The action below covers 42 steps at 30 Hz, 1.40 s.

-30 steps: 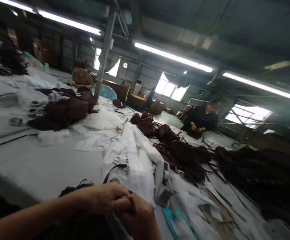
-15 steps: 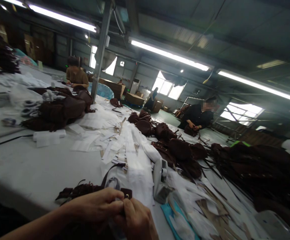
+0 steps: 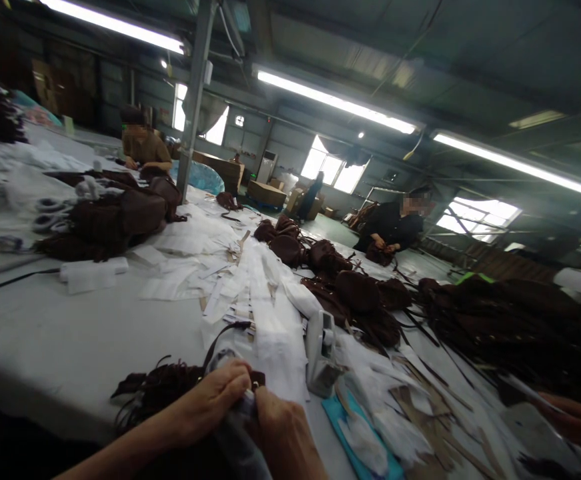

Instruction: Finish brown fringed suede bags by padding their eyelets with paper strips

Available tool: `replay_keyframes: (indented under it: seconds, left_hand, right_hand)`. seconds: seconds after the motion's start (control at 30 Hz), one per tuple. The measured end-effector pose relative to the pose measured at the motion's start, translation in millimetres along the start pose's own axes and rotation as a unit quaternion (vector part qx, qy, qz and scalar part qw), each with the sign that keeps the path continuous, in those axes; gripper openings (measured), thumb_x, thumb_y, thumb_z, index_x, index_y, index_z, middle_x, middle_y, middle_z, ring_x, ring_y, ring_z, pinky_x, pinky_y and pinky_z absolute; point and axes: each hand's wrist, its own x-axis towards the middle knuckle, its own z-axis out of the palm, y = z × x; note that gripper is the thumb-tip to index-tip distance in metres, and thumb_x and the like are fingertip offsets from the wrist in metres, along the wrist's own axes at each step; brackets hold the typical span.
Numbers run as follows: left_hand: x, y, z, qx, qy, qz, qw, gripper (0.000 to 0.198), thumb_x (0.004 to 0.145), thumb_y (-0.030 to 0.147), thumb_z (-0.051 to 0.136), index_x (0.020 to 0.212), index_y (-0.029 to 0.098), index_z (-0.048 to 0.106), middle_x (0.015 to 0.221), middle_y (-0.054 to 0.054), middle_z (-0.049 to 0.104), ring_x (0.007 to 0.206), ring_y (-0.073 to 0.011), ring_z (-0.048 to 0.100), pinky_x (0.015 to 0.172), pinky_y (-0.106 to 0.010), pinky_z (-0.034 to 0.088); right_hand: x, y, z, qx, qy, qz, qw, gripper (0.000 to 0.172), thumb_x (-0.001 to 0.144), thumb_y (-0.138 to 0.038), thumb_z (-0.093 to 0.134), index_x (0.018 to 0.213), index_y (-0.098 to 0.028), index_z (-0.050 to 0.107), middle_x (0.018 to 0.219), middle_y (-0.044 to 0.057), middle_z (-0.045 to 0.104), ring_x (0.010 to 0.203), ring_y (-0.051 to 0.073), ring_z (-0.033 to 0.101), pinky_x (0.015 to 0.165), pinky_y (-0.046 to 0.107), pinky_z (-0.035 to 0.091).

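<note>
At the table's near edge I hold a dark brown bag (image 3: pixel 257 380), of which a piece with a small metal stud shows between my hands. My left hand (image 3: pixel 225 393) is closed at its edge, knuckles up. Close beside it, my right hand (image 3: pixel 283 423) is closed too, with the thumb side against the brown material. A grey, see-through wrapping (image 3: pixel 243 427) hangs between the hands. Brown fringe (image 3: pixel 165 387) and a thin strap (image 3: pixel 215 343) lie just beyond my left forearm. My fingertips and most of the bag are hidden.
A grey tape dispenser (image 3: pixel 323 360) stands ahead, near a turquoise packet (image 3: pixel 360 437). White paper strips (image 3: pixel 270 320) and brown bags (image 3: pixel 357 293) cover the middle. Another person's hand (image 3: pixel 575 413) reaches in at right. Two people work across the table (image 3: pixel 70 333).
My left hand has shifted up over the bag's edge, and my right hand has turned slightly. More grey wrapping shows between them. Another person's hand has come in at the right edge.
</note>
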Motion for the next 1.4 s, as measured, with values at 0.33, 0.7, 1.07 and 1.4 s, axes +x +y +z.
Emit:
replay_keyframes:
  seconds: [0.33, 0.7, 1.07, 1.4]
  left_hand:
    - [41.6, 46.4, 9.8, -0.160, 0.275, 0.037, 0.947, 0.033, 0.085, 0.050, 0.052, 0.072, 0.021, 0.044, 0.064, 0.006, 0.041, 0.055, -0.0107, 0.040, 0.054, -0.021, 0.037]
    - [71.5, 110.8, -10.9, -0.223, 0.171, 0.106, 0.954, 0.035, 0.076, 0.048, 0.067, 0.073, 0.019, 0.048, 0.051, 0.009, 0.041, 0.040, -0.0049, 0.034, 0.039, -0.015, 0.027]
    - [63.1, 116.9, -22.1, -0.120, 0.119, 0.130, 0.977, 0.032, 0.077, 0.046, 0.066, 0.073, 0.017, 0.054, 0.050, 0.009, 0.044, 0.041, -0.0044, 0.034, 0.038, -0.016, 0.021]
    - [58.1, 111.1, -24.3, -0.088, 0.099, 0.103, 0.986, 0.040, 0.078, 0.053, 0.063, 0.089, 0.016, 0.058, 0.052, 0.006, 0.048, 0.044, -0.0075, 0.043, 0.040, -0.015, 0.030]
  right_hand:
    - [56.8, -21.2, -71.2, 0.221, -0.038, 0.157, 0.962, 0.015, 0.083, -0.029, 0.054, 0.072, -0.019, 0.050, 0.053, -0.006, 0.051, 0.045, 0.008, 0.044, 0.044, 0.021, 0.026]
    - [90.9, -11.3, -113.8, 0.185, 0.050, 0.098, 0.977, 0.015, 0.082, -0.031, 0.055, 0.072, -0.021, 0.051, 0.052, -0.007, 0.050, 0.043, 0.009, 0.042, 0.045, 0.021, 0.026]
    - [96.7, -14.1, -110.8, 0.043, 0.066, 0.036, 0.996, 0.012, 0.086, -0.029, 0.051, 0.078, -0.020, 0.055, 0.054, -0.002, 0.058, 0.048, 0.014, 0.052, 0.049, 0.026, 0.023]
    - [97.8, -12.8, -123.5, -0.058, 0.047, 0.027, 0.997, 0.011, 0.086, -0.029, 0.056, 0.078, -0.021, 0.056, 0.056, 0.000, 0.063, 0.049, 0.016, 0.057, 0.050, 0.028, 0.020]
